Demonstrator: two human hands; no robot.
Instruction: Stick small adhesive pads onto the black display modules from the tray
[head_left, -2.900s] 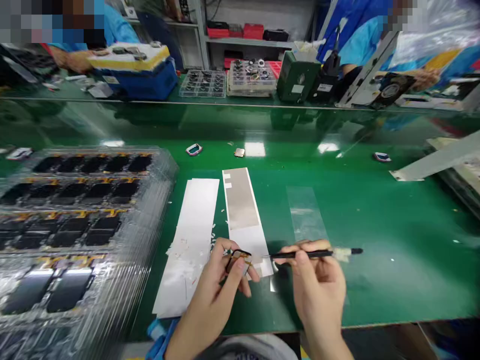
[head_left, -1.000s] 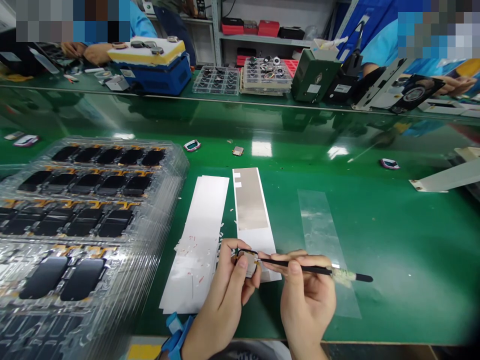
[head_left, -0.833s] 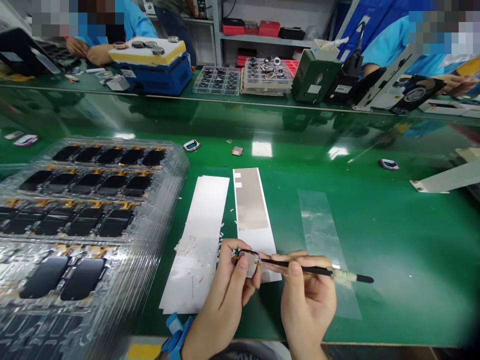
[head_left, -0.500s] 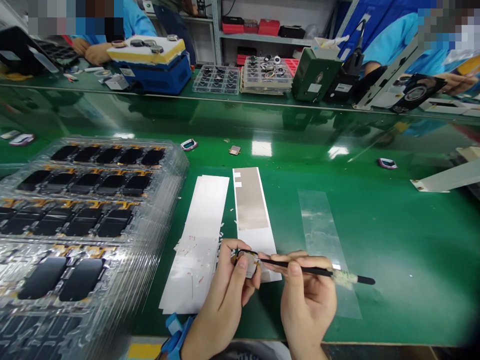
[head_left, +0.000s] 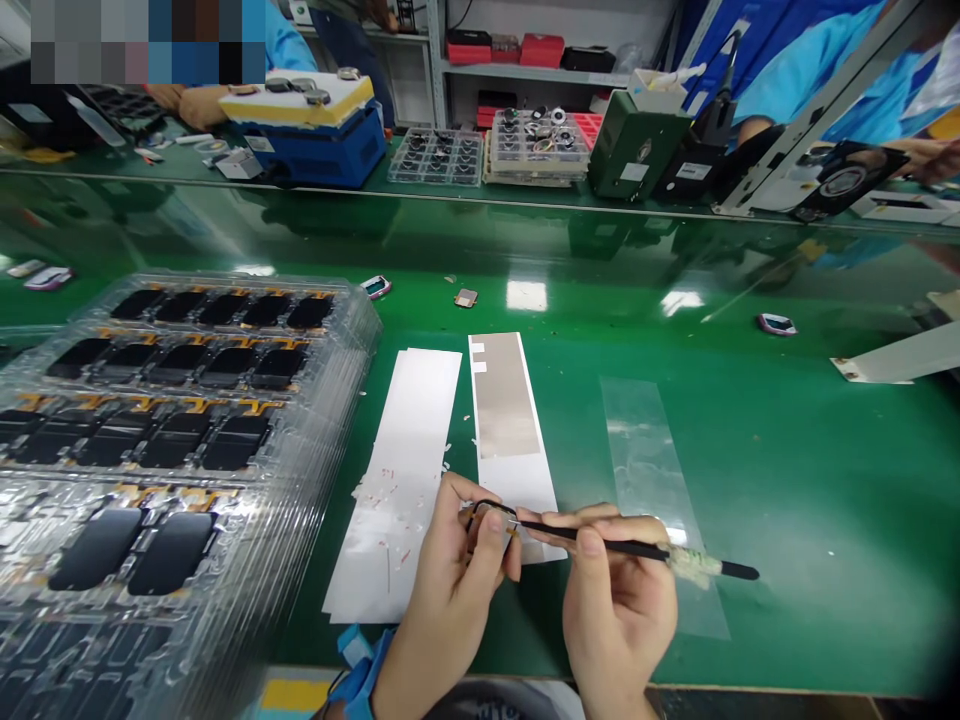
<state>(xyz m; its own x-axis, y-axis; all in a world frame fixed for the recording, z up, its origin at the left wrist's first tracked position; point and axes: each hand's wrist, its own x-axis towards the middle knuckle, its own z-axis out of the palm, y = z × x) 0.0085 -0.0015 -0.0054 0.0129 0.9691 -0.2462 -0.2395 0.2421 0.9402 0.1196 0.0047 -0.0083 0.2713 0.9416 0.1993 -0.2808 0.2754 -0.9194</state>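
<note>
L hand [head_left: 457,590]: near centre, comes in from near L, wrist low, back of hand partly up, fingers curled to far R. Thumb + index pinch a small framed part [head_left: 491,507]: dk curved rim, bit of orange flex at its R side. Rest of it hidden behind thumb & fingers. Blue wristband [head_left: 364,665] on L wrist.

R hand [head_left: 619,590]: just R of L hand, comes up from near edge, fingers folded inward. Grips black slim tool [head_left: 630,546] approx. horiz., pen-like, thumb on near side; tip points L, at R side of framed part; exact contact can't tell. Tape wrap [head_left: 694,565] twd R end of tool.

Around: white sheets [head_left: 405,440] to L, scraps on & beside them; L hand covers part of their near R edge. Backed grey sheet [head_left: 510,400] beyond hands, near end partly hidden by them. Clear film strip [head_left: 645,450] far of R hand, partly behind hand + tool. Tray stack [head_left: 334,420] w/ dk panels fills L side, well apart from hands. Far: sm. metal pc [head_left: 466,298], pink-edged case [head_left: 777,324] to R, blue box [head_left: 322,150] on far ledge.
</note>
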